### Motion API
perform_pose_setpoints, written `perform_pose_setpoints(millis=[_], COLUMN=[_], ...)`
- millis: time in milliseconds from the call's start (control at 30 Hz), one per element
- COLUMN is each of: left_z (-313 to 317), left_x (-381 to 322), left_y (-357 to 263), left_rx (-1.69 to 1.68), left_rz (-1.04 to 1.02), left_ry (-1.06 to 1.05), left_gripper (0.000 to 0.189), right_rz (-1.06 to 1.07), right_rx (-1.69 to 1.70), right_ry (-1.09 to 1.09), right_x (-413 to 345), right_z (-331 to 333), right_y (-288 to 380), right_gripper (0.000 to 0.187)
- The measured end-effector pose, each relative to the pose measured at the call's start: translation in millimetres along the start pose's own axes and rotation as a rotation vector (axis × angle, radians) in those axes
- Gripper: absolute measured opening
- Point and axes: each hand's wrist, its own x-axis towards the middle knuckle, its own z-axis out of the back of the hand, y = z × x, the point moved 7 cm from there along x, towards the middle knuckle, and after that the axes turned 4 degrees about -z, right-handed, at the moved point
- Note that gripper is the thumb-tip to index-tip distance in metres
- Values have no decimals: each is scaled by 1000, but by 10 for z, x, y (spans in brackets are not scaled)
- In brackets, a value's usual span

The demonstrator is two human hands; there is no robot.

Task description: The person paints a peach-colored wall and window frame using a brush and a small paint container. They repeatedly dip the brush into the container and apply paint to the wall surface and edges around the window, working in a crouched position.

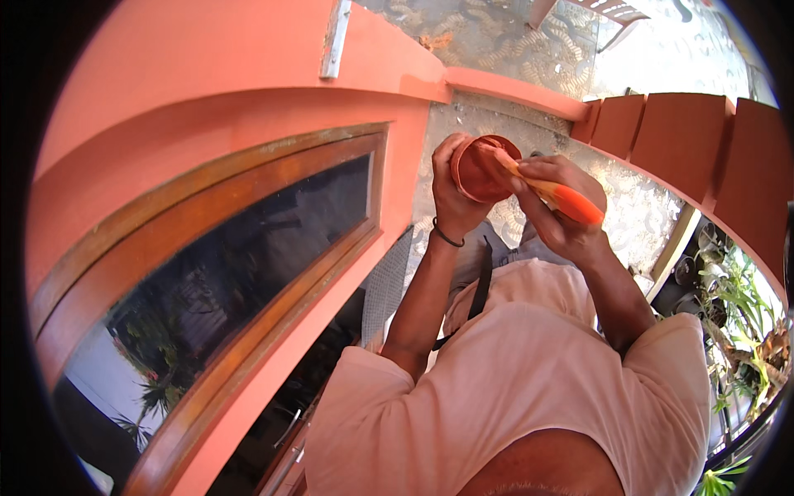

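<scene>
My left hand (454, 201) is wrapped around a small round paint pot (477, 170), tilted so that its reddish inner wall shows. A dark band circles the left wrist. In my right hand (555, 226) is a paintbrush (574, 203) with an orange and yellow handle. The brush's head end reaches into the pot's mouth near the upper rim, and reddish paint coats it. The bristle tips are hard to make out against the paint. How much paint the pot holds cannot be told.
To the left is a coral-painted wall (406, 161) with a wood-framed glass window (260, 260). A metal strip (335, 40) sticks out above it. Brown-red panels (679, 146) line the right side, near potted plants (738, 297). Patterned tiles (527, 56) cover the ground.
</scene>
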Motion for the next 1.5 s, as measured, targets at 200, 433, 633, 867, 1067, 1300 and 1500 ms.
perform_pose_setpoints(millis=[200, 433, 633, 867, 1067, 1300, 1500], left_z=[65, 242, 612, 1158, 1336, 1259, 1237], left_x=[209, 568, 415, -148, -384, -185, -34], left_y=[423, 885, 1714, 1588, 1374, 1268, 1321], left_rx=[-151, -156, -136, -123, -2, 14, 66], left_rz=[37, -35, 270, 498, 385, 305, 244], left_ry=[100, 264, 190, 14, 1, 40, 102], left_gripper=[114, 116, 107, 106, 106, 107, 107], right_rz=[-749, -927, -899, -718, -550, -520, -606], right_rx=[596, 1280, 1559, 1766, 1900, 1911, 1902], right_ry=[-302, -534, -678, -452, -410, -402, -468], right_x=[-353, -603, -162, 637, 1191, 1476, 1470], right_z=[-240, -933, -1486, -2361, -2757, -2991, -3113], right_y=[-795, -1565, -1807, -2182, -2448, -2486, -2622], right_gripper=[17, 21, 22, 28, 34, 33, 29])
